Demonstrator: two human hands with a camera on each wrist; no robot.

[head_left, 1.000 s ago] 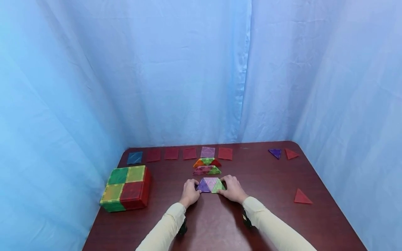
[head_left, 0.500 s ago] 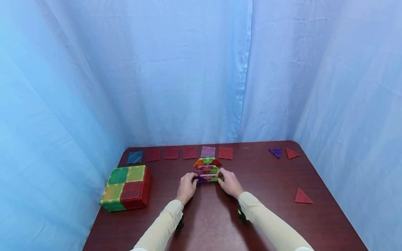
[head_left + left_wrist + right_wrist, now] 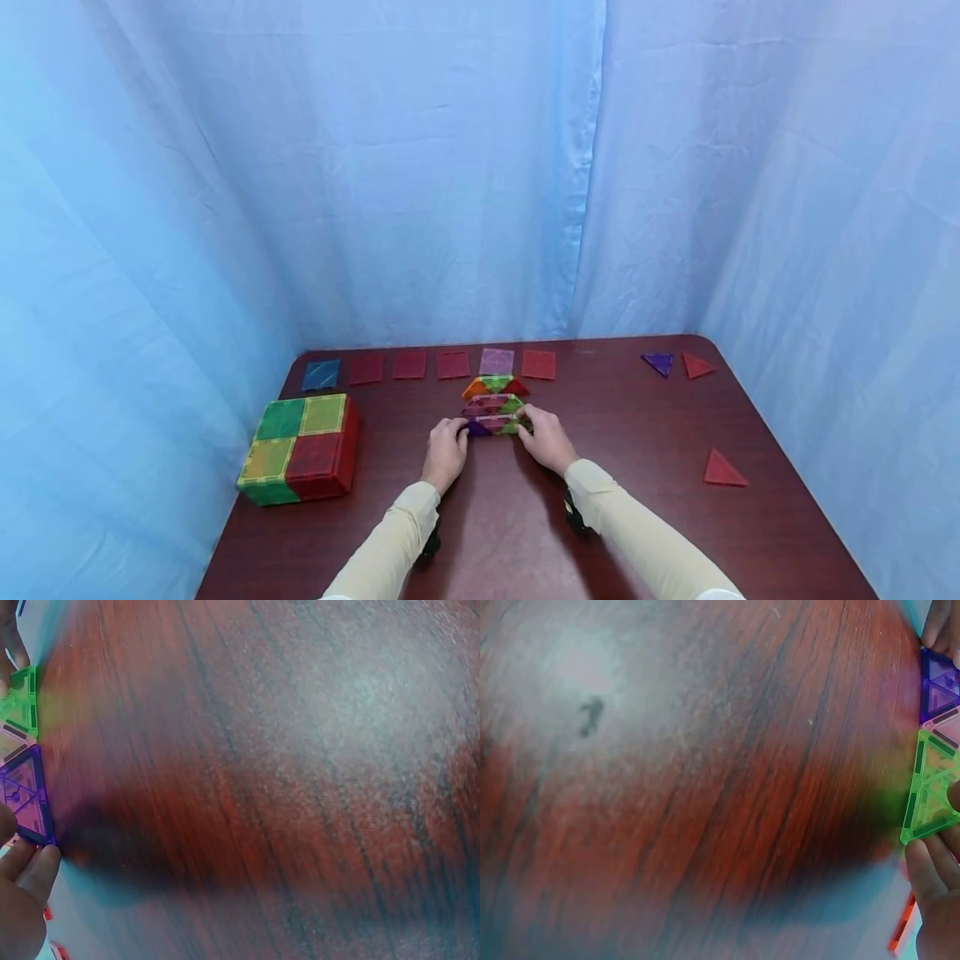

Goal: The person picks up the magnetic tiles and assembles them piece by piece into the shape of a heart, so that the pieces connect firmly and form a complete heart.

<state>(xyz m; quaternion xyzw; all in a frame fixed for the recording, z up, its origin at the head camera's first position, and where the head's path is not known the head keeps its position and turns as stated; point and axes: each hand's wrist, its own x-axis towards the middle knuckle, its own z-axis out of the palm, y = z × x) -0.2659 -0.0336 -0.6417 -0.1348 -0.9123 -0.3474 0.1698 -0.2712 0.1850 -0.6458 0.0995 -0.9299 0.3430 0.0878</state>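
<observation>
At the left of the dark red-brown worktop [image 3: 622,500] sits a boxy block of tiles [image 3: 300,450] in green, yellow and red. Behind it, near the far edge, lies a blue square tile [image 3: 321,375], and on from that a row of three red square tiles [image 3: 409,364]. Next comes the left hand [image 3: 446,452], its thumb and fingers pinching the outer end of a purple triangle [image 3: 26,795]. That piece begins the front strip, followed by a pink triangle [image 3: 493,422] and then a green triangle [image 3: 934,780], edges together, near the middle of the worktop; its exact tilt is hard to tell. Just behind it are a pink-and-green middle strip [image 3: 491,405] and an orange, green and red far strip [image 3: 495,385], with a pink square tile [image 3: 497,362] beyond and another red square [image 3: 538,365] beside that. The right hand [image 3: 547,437] pinches the green end, so both hands grip the same strip. Well apart, farther right, lie a loose purple triangle [image 3: 658,364], a far red triangle [image 3: 697,365] and, closer in, a near red triangle [image 3: 722,469]
</observation>
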